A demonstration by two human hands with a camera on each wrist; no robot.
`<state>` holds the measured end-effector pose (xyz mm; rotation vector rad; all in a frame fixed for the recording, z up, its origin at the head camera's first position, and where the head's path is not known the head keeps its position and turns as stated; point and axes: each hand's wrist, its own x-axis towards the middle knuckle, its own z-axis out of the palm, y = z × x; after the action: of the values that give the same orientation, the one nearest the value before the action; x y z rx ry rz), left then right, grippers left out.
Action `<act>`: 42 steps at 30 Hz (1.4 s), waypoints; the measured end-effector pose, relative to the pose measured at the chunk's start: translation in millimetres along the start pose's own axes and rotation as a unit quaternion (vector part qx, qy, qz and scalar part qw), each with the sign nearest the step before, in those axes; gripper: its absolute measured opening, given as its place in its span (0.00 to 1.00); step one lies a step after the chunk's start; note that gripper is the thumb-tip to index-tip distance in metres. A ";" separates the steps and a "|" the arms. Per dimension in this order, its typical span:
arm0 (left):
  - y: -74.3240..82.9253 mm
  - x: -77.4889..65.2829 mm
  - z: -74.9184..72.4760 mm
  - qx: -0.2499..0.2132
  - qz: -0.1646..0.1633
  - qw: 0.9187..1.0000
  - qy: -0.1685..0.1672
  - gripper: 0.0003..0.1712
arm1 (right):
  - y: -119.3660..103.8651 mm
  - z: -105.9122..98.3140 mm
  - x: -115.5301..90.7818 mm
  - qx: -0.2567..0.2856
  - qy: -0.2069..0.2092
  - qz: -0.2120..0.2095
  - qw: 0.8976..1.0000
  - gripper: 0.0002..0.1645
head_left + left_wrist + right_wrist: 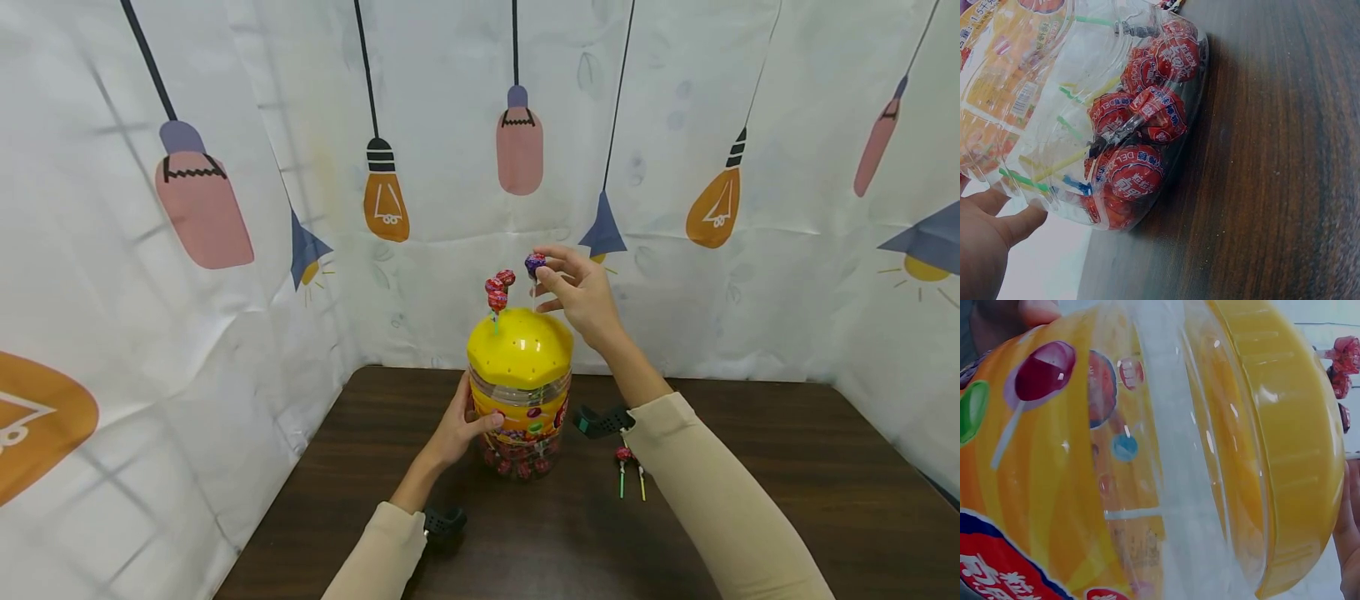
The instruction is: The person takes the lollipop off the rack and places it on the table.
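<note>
A clear plastic jar (517,467) with a yellow-orange label and a domed yellow lid (525,346) stands upright on the table. My left hand (456,432) grips its left side, thumb across the front. Above the lid, my right hand (581,296) pinches a purple-wrapped lollipop (534,263) by its head, stick pointing down towards the lid's top. Several red-wrapped lollipops (497,298) stand in the lid, left of that hand. Through the jar wall, the left wrist view shows more red lollipops (1138,172) inside. The right wrist view has the lid (1294,462) close up.
Two lollipops (623,455) with green and yellow sticks lie on the dark wooden table (337,500), right of the jar and beside my right sleeve (720,500). White sheeting (450,292) printed with lamps encloses the table's back and sides.
</note>
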<state>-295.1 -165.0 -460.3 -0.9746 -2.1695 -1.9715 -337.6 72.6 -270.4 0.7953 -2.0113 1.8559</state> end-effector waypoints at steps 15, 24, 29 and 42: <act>-1.8 -0.5 -0.6 0.000 0.007 1.000 0.000 0.50 | 4.7 -18.8 -21.1 0.003 -0.001 0.018 1.000 0.24; -2.4 0.2 -0.6 -0.006 0.009 1.000 -0.003 0.49 | 8.7 -35.2 -38.1 -0.009 -0.003 0.010 1.000 0.22; -1.0 -0.9 -0.1 -0.007 0.008 1.000 -0.002 0.50 | 11.3 -44.2 -49.1 -0.014 -0.013 0.007 1.000 0.20; -0.7 0.7 -0.4 -0.010 0.013 1.000 -0.006 0.50 | 28.3 -78.6 -93.6 -0.013 -0.017 0.055 0.998 0.20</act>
<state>-296.2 -165.1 -460.5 -1.0146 -2.1371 -1.9845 -290.5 168.7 -335.9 0.7290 -2.1352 1.8827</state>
